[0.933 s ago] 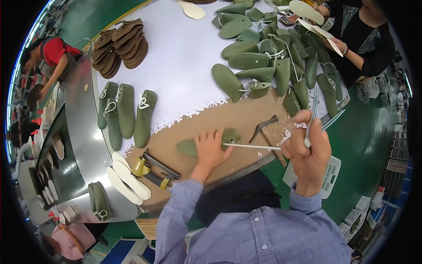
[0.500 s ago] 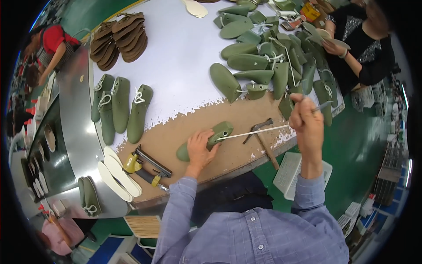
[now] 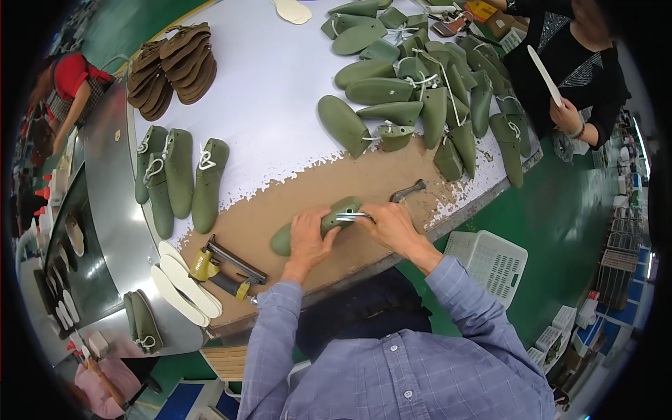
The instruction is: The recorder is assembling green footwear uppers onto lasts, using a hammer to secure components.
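Observation:
A green shoe last [image 3: 281,241] lies on the bare brown part of the table. My left hand [image 3: 309,238] is wrapped round its middle and holds it down. My right hand [image 3: 393,225] is closed on a slim silver metal tool [image 3: 347,217], whose end is at the hole in the top of the last. Whether it is scissors or pliers I cannot make out. The white cord from the last is hidden now. Just beyond my right hand lies a hammer [image 3: 409,190], with its handle mostly covered by that hand.
A yellow-and-black nail gun [image 3: 227,267] and cream insoles [image 3: 183,285] lie at the left. Several green lasts [image 3: 178,171] stand beyond them, near brown shoe pieces [image 3: 187,63]. More lasts [image 3: 378,91] are heaped at the far right. A co-worker's hand [image 3: 567,115] holds an insole there.
My right hand, which was raised at the right pulling a white cord taut, has come down to the last with the tool. The co-worker's hands have moved apart.

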`<move>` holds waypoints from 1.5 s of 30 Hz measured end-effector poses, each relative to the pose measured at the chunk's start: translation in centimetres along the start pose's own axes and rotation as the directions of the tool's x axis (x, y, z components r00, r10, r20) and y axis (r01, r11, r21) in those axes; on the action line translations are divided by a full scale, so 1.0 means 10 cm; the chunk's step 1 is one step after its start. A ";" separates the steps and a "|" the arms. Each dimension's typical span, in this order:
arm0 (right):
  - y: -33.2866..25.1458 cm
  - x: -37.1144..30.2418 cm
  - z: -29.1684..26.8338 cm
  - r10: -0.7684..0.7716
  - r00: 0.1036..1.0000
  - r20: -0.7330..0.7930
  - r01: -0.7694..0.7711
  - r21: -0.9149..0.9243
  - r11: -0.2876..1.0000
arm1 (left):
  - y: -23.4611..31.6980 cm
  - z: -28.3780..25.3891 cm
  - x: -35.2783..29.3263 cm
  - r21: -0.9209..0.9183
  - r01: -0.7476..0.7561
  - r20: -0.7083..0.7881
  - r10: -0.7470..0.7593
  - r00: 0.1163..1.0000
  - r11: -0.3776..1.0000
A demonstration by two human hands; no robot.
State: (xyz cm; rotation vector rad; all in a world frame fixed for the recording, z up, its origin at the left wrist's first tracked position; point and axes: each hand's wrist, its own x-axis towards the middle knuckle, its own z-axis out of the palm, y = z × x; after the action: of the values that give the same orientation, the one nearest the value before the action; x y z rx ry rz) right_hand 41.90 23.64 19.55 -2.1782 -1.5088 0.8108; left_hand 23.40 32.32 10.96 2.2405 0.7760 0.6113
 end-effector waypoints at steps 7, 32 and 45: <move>-0.13 0.19 0.12 0.001 1.000 0.007 0.000 -0.095 0.995 | -0.01 0.02 0.00 0.026 -0.046 -0.018 0.047 0.999 0.999; 0.01 -0.35 0.33 0.058 0.961 0.270 -0.276 0.936 0.221 | 0.81 -0.03 -0.06 -0.475 0.279 0.009 -0.312 0.950 0.835; -0.08 -0.75 0.41 0.158 0.958 0.237 -0.282 0.874 0.396 | 0.98 0.09 -0.59 -0.851 0.453 0.219 -0.604 0.766 0.266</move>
State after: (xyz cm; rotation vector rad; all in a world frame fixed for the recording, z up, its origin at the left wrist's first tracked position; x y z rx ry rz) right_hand 36.74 16.82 18.71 -1.4528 -0.4878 1.4388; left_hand 23.21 22.15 16.22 0.8558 0.9365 0.6263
